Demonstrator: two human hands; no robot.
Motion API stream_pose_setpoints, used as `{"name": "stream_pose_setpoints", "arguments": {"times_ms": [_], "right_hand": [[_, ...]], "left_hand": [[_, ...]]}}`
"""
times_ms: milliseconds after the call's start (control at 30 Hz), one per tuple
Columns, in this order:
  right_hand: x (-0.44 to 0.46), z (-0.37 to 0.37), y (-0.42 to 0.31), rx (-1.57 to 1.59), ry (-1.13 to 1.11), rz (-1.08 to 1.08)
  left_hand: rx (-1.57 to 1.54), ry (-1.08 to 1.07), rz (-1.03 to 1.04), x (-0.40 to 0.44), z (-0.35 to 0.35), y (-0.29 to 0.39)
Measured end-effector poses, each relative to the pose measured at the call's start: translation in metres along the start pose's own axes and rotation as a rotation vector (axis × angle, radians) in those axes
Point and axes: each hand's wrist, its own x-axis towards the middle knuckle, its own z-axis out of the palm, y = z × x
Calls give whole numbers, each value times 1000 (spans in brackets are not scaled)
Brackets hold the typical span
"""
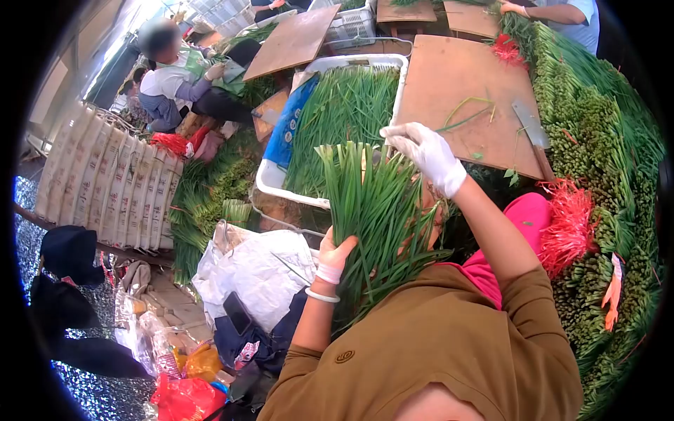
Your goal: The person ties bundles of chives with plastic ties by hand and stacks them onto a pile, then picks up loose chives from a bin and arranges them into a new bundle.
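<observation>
A thick bunch of green garlic chives (372,203) stands upright in front of my chest, pale cut ends at the top and leaves drooping toward my lap. My left hand (335,254) is closed around its left side; a white band and a bracelet circle that wrist. Beside the top of the bunch, at its right, my white-gloved right hand (427,156) reaches leftward with fingers stretched out and nothing visible in them. Just beyond lies a white plastic crate (270,181) filled with more chives (344,105).
A brown board (467,91) at right carries a flat metal blade (528,121) and loose leaves. Stacked chives (583,105) and red ties (567,228) line the right side. At left are a white sack (256,270), a phone (237,312) and a seated person (175,77).
</observation>
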Motion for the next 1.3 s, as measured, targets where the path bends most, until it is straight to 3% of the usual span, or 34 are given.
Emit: {"name": "stream_pose_setpoints", "arguments": {"times_ms": [67, 167, 333, 433, 467, 567, 600, 633, 700, 733, 833, 900, 933, 1000, 1067, 1100, 1133, 1200, 1233, 1300], "right_hand": [[19, 7, 3, 247, -132, 190], [25, 7, 0, 100, -417, 375], [17, 5, 38, 342, -326, 321], [18, -7, 15, 372, -212, 104], [19, -9, 10, 505, -233, 132], [10, -9, -30, 170, -222, 11], [12, -3, -29, 34, -194, -301], [12, 3, -28, -117, -181, -456], [8, 15, -32, -56, -233, -338], [1, 16, -37, 71, -235, -192], [9, -14, -47, 449, -84, -96], [21, -53, -55, 877, 171, -64], [27, -77, -59, 856, 311, -40], [29, -96, -71, 554, 365, -78], [23, -92, -82, 5, 183, -185], [18, -74, -85, 74, -27, -261], [15, -48, -71, 254, -120, -132], [0, -21, -74, -315, -257, -112], [-2, -6, -56, -528, -224, -366], [-2, 7, -50, -695, -274, -487]], "left_hand": [[-23, -15, 6, 0, -1, 0], [30, -22, -6, -5, 6, 13], [-3, -23, -9, -5, 5, 2], [6, -52, 0, -3, 9, 5], [-3, -60, 0, -3, 12, 7], [29, -77, 2, -3, 10, 6], [50, -81, 3, -3, 9, 5], [73, -83, 14, -3, 9, 4], [120, -88, 35, -4, 8, 3], [146, -80, 55, -4, 7, 1], [264, -58, 117, -3, 3, -4], [394, -43, 153, -3, 5, 2], [419, -44, 162, -4, 5, 3], [464, -50, 187, -2, 7, 4], [573, -75, 259, -1, 7, 9], [630, -85, 293, -1, 8, 11], [640, -83, 293, -3, 10, 14], [667, -79, 295, -3, 15, 22], [683, -91, 285, -4, 16, 25], [719, -111, 263, -5, 17, 30]]}}
